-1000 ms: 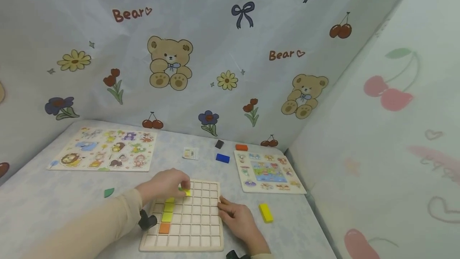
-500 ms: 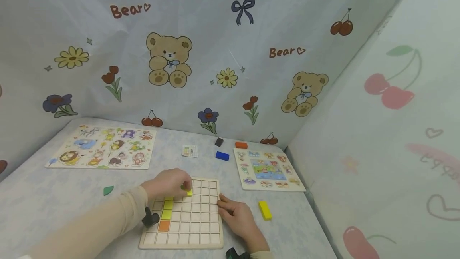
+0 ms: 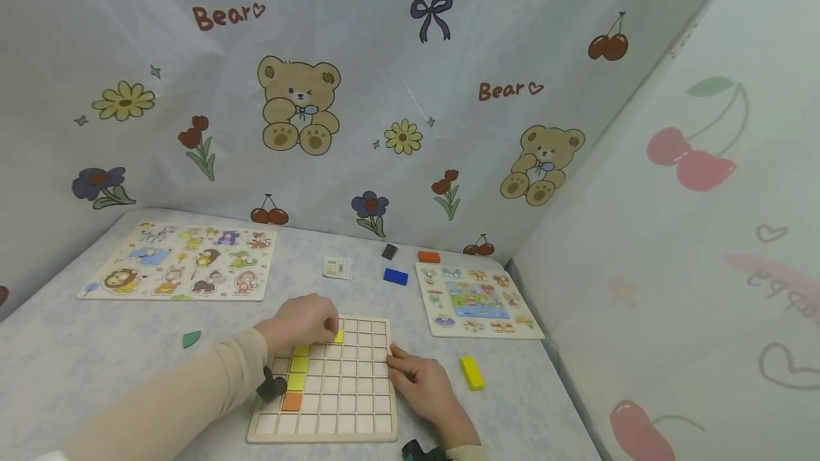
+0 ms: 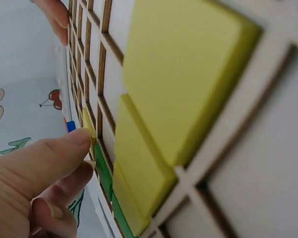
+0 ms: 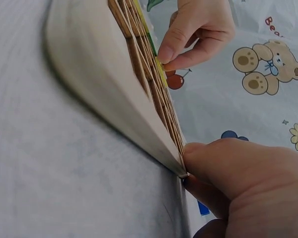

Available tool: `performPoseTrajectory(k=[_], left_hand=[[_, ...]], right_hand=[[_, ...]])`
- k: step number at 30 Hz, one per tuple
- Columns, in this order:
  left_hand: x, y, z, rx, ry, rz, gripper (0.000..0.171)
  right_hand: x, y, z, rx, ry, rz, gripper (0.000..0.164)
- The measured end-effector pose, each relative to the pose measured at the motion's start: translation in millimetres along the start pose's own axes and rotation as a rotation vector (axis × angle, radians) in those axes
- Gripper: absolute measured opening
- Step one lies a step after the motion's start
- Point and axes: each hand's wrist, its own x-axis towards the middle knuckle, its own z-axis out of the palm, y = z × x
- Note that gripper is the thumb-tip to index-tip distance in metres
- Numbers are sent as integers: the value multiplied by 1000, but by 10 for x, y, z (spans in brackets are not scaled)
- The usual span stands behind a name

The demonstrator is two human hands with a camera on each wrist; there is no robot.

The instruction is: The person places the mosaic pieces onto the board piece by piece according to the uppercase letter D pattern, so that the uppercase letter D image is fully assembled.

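A wooden grid board [image 3: 365, 404] lies on the table before me. My left hand [image 3: 301, 320] is over its far-left part, thumb and index finger pinching a small yellow tile [image 3: 339, 337] at the far row. Green tiles [image 4: 103, 168] lie beside that tile in the left wrist view, hidden under the hand from the head view. Down the board's left side run yellow-green tiles [image 3: 297, 381] and one orange tile [image 3: 291, 401]. My right hand [image 3: 424, 384] grips the board's right edge; in the right wrist view its thumb [image 5: 208, 156] is on the rim with a finger below.
An animal puzzle board [image 3: 186, 262] lies back left, a smaller picture puzzle [image 3: 477, 301] back right. Beyond the grid are a printed card [image 3: 337, 268] and blue [image 3: 395, 277], black [image 3: 389, 252] and orange [image 3: 429, 257] blocks. A yellow block [image 3: 471, 373] lies right, a green piece [image 3: 191, 338] left.
My left hand has shifted slightly over the far row, covering the green that showed by its fingertips. The right hand keeps its hold on the board's edge. The head view has tilted slightly.
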Motion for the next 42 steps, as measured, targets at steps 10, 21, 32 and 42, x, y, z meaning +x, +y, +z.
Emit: performPoseTrajectory(k=[10, 21, 32, 42], left_hand=[[-510, -135, -408, -159, 135, -179, 26], [-1464, -851, -770, -154, 270, -452, 50], [-1698, -1302, -587, -181, 194, -558, 51], [-1679, -1327, -463, -135, 219, -509, 45]], right_hand=[[2, -7, -2, 2, -2, 1, 32], [11, -21, -40, -27, -4, -4, 32], [26, -12, -33, -2, 5, -11, 32], [1, -33, -43, 49, -7, 0, 32]])
